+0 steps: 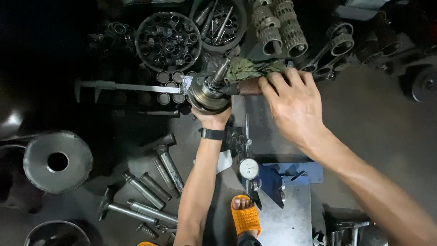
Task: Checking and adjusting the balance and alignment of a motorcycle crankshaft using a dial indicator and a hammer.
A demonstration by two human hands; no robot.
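My left hand grips crankshaft assembly from below; right hand wraps brown handle against it. Shaft end remains seated; dial gauge idle.

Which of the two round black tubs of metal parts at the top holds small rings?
The left round black tub, above the steel vernier caliper, is packed with small rings. The right tub holds long rods and bolts instead.
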